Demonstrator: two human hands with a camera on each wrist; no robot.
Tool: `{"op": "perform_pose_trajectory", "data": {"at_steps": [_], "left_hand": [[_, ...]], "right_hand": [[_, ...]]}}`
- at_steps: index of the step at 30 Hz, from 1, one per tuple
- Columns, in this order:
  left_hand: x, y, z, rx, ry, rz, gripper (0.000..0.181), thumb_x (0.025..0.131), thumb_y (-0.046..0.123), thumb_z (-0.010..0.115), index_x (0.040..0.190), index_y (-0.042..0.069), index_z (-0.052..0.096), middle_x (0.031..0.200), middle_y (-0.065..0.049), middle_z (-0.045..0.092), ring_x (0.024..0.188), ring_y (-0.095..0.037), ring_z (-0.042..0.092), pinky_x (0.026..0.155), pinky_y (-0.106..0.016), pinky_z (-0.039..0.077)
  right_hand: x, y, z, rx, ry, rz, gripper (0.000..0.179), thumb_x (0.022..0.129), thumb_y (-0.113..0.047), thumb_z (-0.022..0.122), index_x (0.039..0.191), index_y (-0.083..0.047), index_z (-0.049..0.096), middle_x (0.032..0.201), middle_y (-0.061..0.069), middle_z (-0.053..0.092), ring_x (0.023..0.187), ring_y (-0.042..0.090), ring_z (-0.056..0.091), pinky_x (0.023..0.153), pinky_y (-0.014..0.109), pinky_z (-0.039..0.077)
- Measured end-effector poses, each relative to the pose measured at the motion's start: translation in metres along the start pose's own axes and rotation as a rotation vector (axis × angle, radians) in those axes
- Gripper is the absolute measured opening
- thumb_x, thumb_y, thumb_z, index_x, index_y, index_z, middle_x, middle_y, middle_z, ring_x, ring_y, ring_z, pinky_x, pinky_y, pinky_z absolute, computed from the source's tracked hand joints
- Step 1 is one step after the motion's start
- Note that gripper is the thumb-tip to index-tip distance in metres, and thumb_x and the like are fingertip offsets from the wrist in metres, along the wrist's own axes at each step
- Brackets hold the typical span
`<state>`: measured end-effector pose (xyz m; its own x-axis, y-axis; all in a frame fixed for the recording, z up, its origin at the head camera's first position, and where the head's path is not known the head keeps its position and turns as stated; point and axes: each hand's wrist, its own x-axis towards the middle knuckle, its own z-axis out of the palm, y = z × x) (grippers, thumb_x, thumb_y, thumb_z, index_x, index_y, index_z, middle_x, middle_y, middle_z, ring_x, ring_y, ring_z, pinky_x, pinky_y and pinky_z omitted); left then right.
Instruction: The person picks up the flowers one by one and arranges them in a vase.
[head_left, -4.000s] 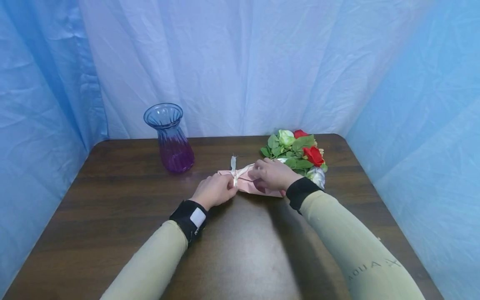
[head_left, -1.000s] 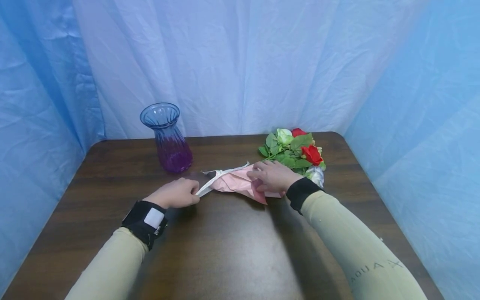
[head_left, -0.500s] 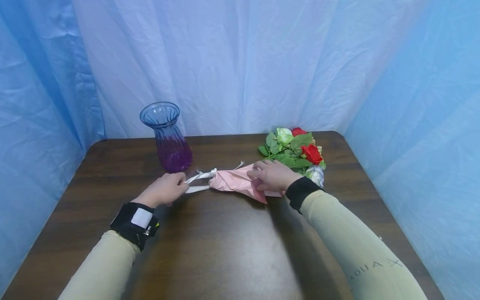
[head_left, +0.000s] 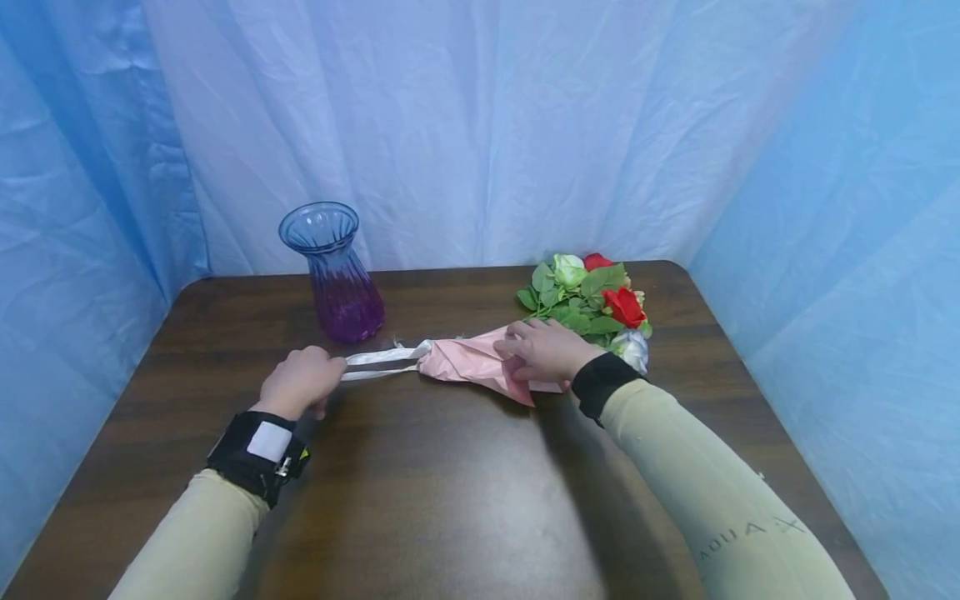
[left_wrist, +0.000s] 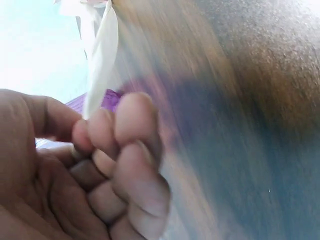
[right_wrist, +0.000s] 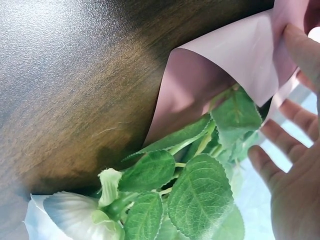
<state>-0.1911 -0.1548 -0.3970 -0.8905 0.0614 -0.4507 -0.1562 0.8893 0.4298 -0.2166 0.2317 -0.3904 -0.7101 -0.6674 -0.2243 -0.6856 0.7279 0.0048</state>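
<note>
A bouquet of artificial flowers (head_left: 624, 308) lies on the table in pink wrapping paper (head_left: 468, 360), blossoms to the right. My left hand (head_left: 300, 379) pinches a white ribbon (head_left: 382, 357) between thumb and fingers. Two strands of it run nearly level from the hand to the wrap's narrow left end. My right hand (head_left: 543, 350) holds the wrapped part near the leaves. In the right wrist view its thumb is on the pink paper (right_wrist: 245, 45) and its other fingers are spread on the far side, beside the green leaves (right_wrist: 200, 195).
A ribbed glass vase (head_left: 345, 283), blue above and purple below, stands upright behind my left hand. The dark wooden table (head_left: 465, 500) has blue-white curtains (head_left: 450, 133) along its back and sides.
My left hand has moved left from the wrap, drawing the ribbon with it. The ribbon round the wrap has come loose and stretches out in two strands. My right hand has barely moved.
</note>
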Motion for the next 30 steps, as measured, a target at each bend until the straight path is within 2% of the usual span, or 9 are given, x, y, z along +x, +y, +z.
{"op": "perform_pose_trajectory", "data": {"at_steps": [3,6,13,18,21,24,26,30], "left_hand": [[-0.003,-0.005,-0.002,0.004,-0.038,-0.060,0.049,0.104,0.035,0.031,0.094,-0.002,0.062,0.068,-0.013,0.063,0.059,-0.028,0.064,0.056,-0.036,0.045],[-0.005,-0.012,-0.005,0.019,-0.057,-0.105,0.049,0.103,0.034,0.031,0.098,-0.003,0.062,0.072,-0.014,0.062,0.060,-0.028,0.064,0.057,-0.037,0.046],[-0.009,-0.030,-0.018,0.082,-0.038,-0.152,0.053,0.103,0.038,0.033,0.107,-0.006,0.062,0.075,-0.017,0.063,0.062,-0.031,0.062,0.059,-0.042,0.048],[-0.010,-0.033,-0.025,0.134,-0.043,-0.162,0.057,0.103,0.040,0.036,0.117,-0.010,0.059,0.085,-0.021,0.063,0.071,-0.035,0.062,0.064,-0.047,0.048],[-0.010,-0.031,-0.025,0.164,-0.009,-0.140,0.057,0.103,0.040,0.040,0.120,-0.011,0.059,0.092,-0.023,0.063,0.077,-0.038,0.060,0.066,-0.050,0.048],[-0.009,-0.026,-0.023,0.182,0.037,-0.092,0.054,0.103,0.039,0.041,0.116,-0.009,0.062,0.091,-0.021,0.064,0.078,-0.038,0.060,0.064,-0.049,0.049],[-0.008,-0.020,-0.021,0.193,0.068,-0.050,0.052,0.103,0.038,0.042,0.114,-0.008,0.063,0.091,-0.020,0.065,0.077,-0.037,0.060,0.063,-0.048,0.049],[-0.006,0.000,-0.016,0.210,0.135,0.051,0.048,0.103,0.036,0.043,0.119,-0.006,0.062,0.101,-0.023,0.069,0.079,-0.037,0.063,0.063,-0.049,0.051]], "right_hand": [[0.000,-0.001,-0.002,0.002,-0.007,0.004,0.047,0.091,-0.037,0.078,0.131,-0.023,0.060,0.138,0.011,0.057,0.128,0.033,0.053,0.104,0.053,0.045],[0.000,-0.002,-0.003,0.003,-0.007,0.003,0.046,0.091,-0.037,0.078,0.132,-0.023,0.060,0.138,0.012,0.057,0.128,0.033,0.053,0.104,0.054,0.045],[-0.001,-0.003,-0.003,0.010,0.002,0.006,0.046,0.092,-0.035,0.077,0.132,-0.022,0.060,0.137,0.012,0.058,0.128,0.034,0.053,0.104,0.054,0.045],[-0.002,-0.003,-0.004,0.012,-0.003,0.010,0.046,0.091,-0.036,0.078,0.131,-0.023,0.060,0.137,0.012,0.058,0.128,0.033,0.053,0.104,0.053,0.045],[-0.002,-0.002,-0.004,0.009,0.002,0.006,0.045,0.091,-0.036,0.078,0.130,-0.023,0.060,0.136,0.012,0.058,0.127,0.033,0.054,0.103,0.053,0.045],[-0.002,-0.002,-0.004,0.005,0.008,0.000,0.046,0.091,-0.036,0.078,0.131,-0.023,0.060,0.136,0.011,0.058,0.126,0.032,0.054,0.103,0.053,0.046],[-0.002,-0.001,-0.003,0.004,0.012,-0.003,0.047,0.091,-0.036,0.078,0.132,-0.023,0.060,0.137,0.011,0.058,0.126,0.032,0.054,0.104,0.052,0.046],[-0.003,0.000,-0.001,-0.002,0.021,-0.006,0.051,0.090,-0.038,0.078,0.135,-0.024,0.059,0.139,0.010,0.057,0.127,0.031,0.054,0.104,0.052,0.045]]}}
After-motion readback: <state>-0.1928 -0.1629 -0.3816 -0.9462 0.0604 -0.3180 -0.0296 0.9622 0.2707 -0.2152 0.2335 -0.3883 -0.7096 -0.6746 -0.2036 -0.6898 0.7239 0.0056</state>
